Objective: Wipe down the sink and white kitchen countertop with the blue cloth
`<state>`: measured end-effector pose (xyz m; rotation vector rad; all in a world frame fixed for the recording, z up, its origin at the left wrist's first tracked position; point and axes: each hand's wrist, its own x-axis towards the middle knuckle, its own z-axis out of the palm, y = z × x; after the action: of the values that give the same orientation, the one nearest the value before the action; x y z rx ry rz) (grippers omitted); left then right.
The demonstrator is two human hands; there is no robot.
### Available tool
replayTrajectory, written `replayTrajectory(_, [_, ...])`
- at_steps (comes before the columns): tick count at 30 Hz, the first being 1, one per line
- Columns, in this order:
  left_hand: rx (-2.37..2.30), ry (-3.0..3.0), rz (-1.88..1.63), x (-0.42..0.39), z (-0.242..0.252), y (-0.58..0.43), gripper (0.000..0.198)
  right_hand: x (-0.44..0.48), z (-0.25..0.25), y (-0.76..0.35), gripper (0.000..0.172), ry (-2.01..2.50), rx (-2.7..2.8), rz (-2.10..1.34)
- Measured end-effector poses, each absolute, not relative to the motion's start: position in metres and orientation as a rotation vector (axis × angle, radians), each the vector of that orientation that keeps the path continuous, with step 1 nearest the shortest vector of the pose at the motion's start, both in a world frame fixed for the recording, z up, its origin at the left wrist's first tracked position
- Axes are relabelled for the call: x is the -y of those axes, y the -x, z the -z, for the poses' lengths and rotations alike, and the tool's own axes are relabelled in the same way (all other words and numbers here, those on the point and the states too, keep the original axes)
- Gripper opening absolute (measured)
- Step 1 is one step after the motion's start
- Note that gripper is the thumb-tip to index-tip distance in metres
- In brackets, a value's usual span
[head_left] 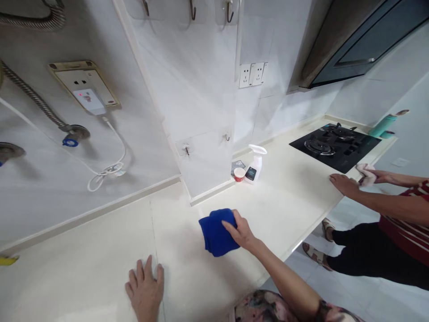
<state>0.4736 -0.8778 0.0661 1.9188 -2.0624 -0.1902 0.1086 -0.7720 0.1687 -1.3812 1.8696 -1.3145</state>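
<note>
A folded blue cloth [218,232] is gripped in my right hand [241,230], its thumb on top and its fingers around the right edge. The cloth is over the cream countertop [187,273], a little in front of the wall corner; whether it touches the surface I cannot tell. My left hand [145,286] lies on the countertop at the lower middle with its fingers spread and nothing in it. Beyond the cloth, a white spray bottle [254,167] stands beside a small red and white cup [239,174] against the wall.
At the right a person [402,214] stands by the counter edge, one hand on it and the other holding a pale cloth [366,174]. A black gas stove [335,144] is set into the counter. A yellow object [8,260] lies far left. Hooks [186,149] hang on the wall.
</note>
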Motion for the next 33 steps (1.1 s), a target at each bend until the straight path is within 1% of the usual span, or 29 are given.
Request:
replayTrajectory(2, [2.055, -1.911, 0.185, 0.877, -0.067, -0.472, 0.073, 0.777, -0.158, -0.091, 0.038, 1.308, -1.974, 1.285])
replayTrajectory(4, [2.057, -1.888, 0.153, 0.877, -0.068, -0.472, 0.073, 0.774, -0.137, -0.07, 0.04, 1.319, -2.168, 1.067])
replayTrajectory(6, [2.062, -1.866, 0.109, 0.877, -0.067, -0.471, 0.073, 0.765, -0.115, -0.052, 0.05, 1.385, -2.379, 0.821])
replayTrajectory(8, [2.064, -1.864, 0.092, 0.877, -0.067, -0.47, 0.073, 0.754, -0.096, -0.043, 0.055, 1.514, -2.47, 0.727])
replayTrajectory(12, [2.054, -1.908, 0.131, 0.877, -0.068, -0.469, 0.074, 0.751, -0.082, -0.047, 0.047, 1.762, -2.264, 0.908])
replayTrajectory(14, [2.058, -1.908, 0.116, 0.877, -0.067, -0.469, 0.073, 0.76, -0.083, -0.055, 0.046, 1.834, -2.154, 0.926])
replayTrajectory(17, [2.08, -1.892, 0.083, 0.877, -0.065, -0.472, 0.07, 0.779, -0.088, -0.064, 0.048, 1.991, -1.994, 0.782])
replayTrajectory(22, [2.076, -1.922, 0.107, 0.878, -0.062, -0.474, 0.069, 0.799, -0.09, -0.064, 0.063, 2.093, -1.871, 0.517])
replayTrajectory(24, [2.071, -1.927, 0.111, 0.878, -0.062, -0.474, 0.069, 0.801, -0.087, -0.06, 0.061, 2.079, -1.913, 0.502])
replayTrajectory(26, [2.063, -1.922, 0.096, 0.878, -0.062, -0.474, 0.068, 0.802, -0.084, -0.053, 0.053, 2.097, -1.924, 0.543])
replayTrajectory(29, [2.056, -1.926, 0.09, 0.877, -0.063, -0.473, 0.069, 0.799, -0.079, -0.04, 0.041, 2.156, -1.849, 0.688])
replayTrajectory(33, [2.055, -1.925, 0.079, 0.876, -0.065, -0.47, 0.069, 0.793, -0.078, -0.028, 0.035, 2.209, -1.778, 0.883])
